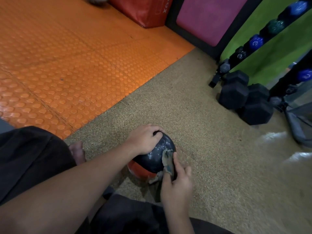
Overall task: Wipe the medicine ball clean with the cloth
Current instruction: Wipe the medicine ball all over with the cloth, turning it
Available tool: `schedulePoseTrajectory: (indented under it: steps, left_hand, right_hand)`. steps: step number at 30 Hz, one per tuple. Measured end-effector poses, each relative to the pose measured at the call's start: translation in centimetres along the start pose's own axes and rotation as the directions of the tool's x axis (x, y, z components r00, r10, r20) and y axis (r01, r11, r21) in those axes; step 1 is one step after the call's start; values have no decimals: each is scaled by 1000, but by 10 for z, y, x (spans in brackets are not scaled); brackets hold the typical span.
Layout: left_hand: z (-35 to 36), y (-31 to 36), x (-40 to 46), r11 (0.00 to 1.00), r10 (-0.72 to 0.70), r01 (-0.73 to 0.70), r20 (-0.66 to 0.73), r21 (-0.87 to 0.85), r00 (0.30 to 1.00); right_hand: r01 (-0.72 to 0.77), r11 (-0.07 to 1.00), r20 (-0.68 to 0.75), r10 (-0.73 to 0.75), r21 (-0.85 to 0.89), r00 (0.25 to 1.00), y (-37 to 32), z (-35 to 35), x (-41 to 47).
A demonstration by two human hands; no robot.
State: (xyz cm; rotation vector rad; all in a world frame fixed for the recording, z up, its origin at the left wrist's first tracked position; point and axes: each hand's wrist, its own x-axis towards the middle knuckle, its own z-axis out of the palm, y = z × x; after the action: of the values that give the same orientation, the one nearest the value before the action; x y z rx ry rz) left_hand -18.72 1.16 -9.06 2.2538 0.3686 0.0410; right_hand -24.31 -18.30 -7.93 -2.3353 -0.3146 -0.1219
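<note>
A dark medicine ball [156,155] with an orange-red underside sits on the speckled tan floor between my knees. My left hand [145,138] grips its top, fingers curled over the far side. My right hand [176,180] is at the ball's right side and pinches a small worn cloth [167,162], beige with blue-grey patches, against the ball's surface. Part of the cloth hangs below the ball, and the ball's far right side is hidden behind the cloth and fingers.
Orange studded mats [67,61] cover the floor to the left. Black hex dumbbells [244,97] lie at the right by a rack [253,46] holding blue and dark balls. Red and pink pads [207,16] stand at the back. A bare foot [77,152] rests left of the ball.
</note>
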Motion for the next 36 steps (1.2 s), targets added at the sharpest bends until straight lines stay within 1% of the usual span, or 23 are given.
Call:
schedulePoseTrajectory:
  steps: [1, 4, 6, 7, 8, 11, 12, 14, 15, 17, 18, 19, 20, 22, 23, 24, 26, 30, 31, 32, 33, 35, 36]
  left_hand:
    - [0, -1, 1, 1000, 3, -3, 11, -1, 1000]
    - [3, 3, -2, 998, 28, -29, 34, 47, 999]
    - [6, 5, -2, 997, 31, -33, 27, 71, 999]
    - [6, 4, -1, 998, 29, -30, 15, 61, 999]
    - [4, 2, 0, 999, 26, -26, 1, 39, 1000]
    - [-1, -8, 1, 999, 4, -4, -11, -39, 1000]
    - [-2, -10, 1, 999, 5, -5, -9, -49, 1000]
    - [-1, -8, -1, 1000, 22, -22, 0, -19, 1000]
    - [0, -4, -1, 999, 29, -30, 8, 14, 1000]
    - [3, 2, 0, 997, 29, -30, 16, 74, 999]
    - [5, 4, 1, 996, 27, -28, 13, 82, 1000]
    - [6, 4, 1, 997, 21, -22, 6, 75, 1000]
    - [6, 2, 1, 999, 14, -14, -3, 50, 1000]
    - [4, -5, 1, 1000, 19, -20, -20, -17, 1000]
    - [3, -9, 1, 999, 29, -30, -18, -43, 999]
    - [2, -11, 0, 998, 40, -40, -12, -54, 999]
    - [1, -9, 0, 998, 54, -54, 7, -34, 999]
    - [5, 5, -1, 995, 55, -58, 43, 77, 998]
    - [6, 6, -1, 995, 57, -60, 38, 80, 998]
    - [6, 5, 0, 996, 55, -57, 28, 67, 998]
    - [6, 3, 0, 998, 52, -52, 18, 44, 999]
    - [4, -5, 1, 999, 43, -43, 1, -16, 999]
    - [4, -8, 2, 998, 42, -42, -1, -39, 999]
  right_hand:
    - [-6, 1000, 2, 6, -19, 1000, 3, -3, 2]
    - [-135, 991, -22, 135, -18, 991, 14, -6, 32]
    - [-176, 984, -27, 175, -30, 984, 9, -5, 47]
    - [-159, 987, -26, 158, -38, 987, 3, -2, 48]
    - [-105, 993, -27, 104, -57, 994, -4, 1, 44]
    - [130, 982, 24, -128, -134, 992, -14, 4, 11]
    - [176, 972, 35, -173, -155, 984, -11, 3, 1]
    - [184, 968, 11, -184, -174, 983, -3, -3, 1]
    - [142, 972, -10, -146, -187, 989, 1, -5, 10]
    - [3, 976, -23, -9, -219, 1000, 2, -4, 30]
    - [-40, 976, -28, 34, -216, 999, -1, -4, 35]
    - [-38, 977, -31, 32, -210, 999, -5, -3, 37]
    - [-2, 979, -28, -4, -203, 1000, -9, -1, 34]
    - [123, 975, 8, -124, -187, 992, -13, 0, 16]
    - [168, 971, 27, -166, -173, 986, -12, 0, 7]
    - [181, 971, 40, -177, -158, 983, -9, -2, 0]
    - [145, 978, 22, -144, -148, 989, -1, -6, 6]
    - [-68, 980, -46, 61, -188, 997, 9, -7, 37]
    - [-86, 977, -67, 74, -194, 995, 6, -5, 37]
    - [-55, 980, -82, 39, -193, 996, 0, -4, 33]
    - [23, 983, -79, -38, -182, 996, -5, -3, 24]
    - [192, 967, 1, -194, -167, 981, -10, -2, 5]
    - [247, 952, 39, -244, -180, 969, -8, -4, 0]
